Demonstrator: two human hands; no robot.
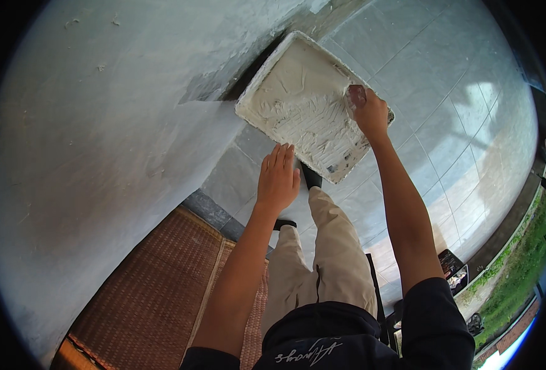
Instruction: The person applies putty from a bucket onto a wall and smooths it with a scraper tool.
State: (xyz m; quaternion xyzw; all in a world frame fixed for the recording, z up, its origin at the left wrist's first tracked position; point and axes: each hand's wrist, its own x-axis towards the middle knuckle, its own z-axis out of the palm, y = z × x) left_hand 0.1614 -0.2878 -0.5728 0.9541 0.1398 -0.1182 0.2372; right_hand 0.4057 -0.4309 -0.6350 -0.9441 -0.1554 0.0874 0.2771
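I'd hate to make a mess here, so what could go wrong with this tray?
The left hand, at the near edge of the tray, might tip it, slopping pale paste onto the tiled floor. The reddish-brown object in the right hand could flick paste outside. A dark-clad foot near that edge might catch drips.

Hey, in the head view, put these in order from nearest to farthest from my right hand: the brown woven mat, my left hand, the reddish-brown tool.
From your right hand:
1. reddish-brown tool: in that hand
2. left hand: left of it, at the near edge of the paste-covered tray
3. brown woven mat: lower left
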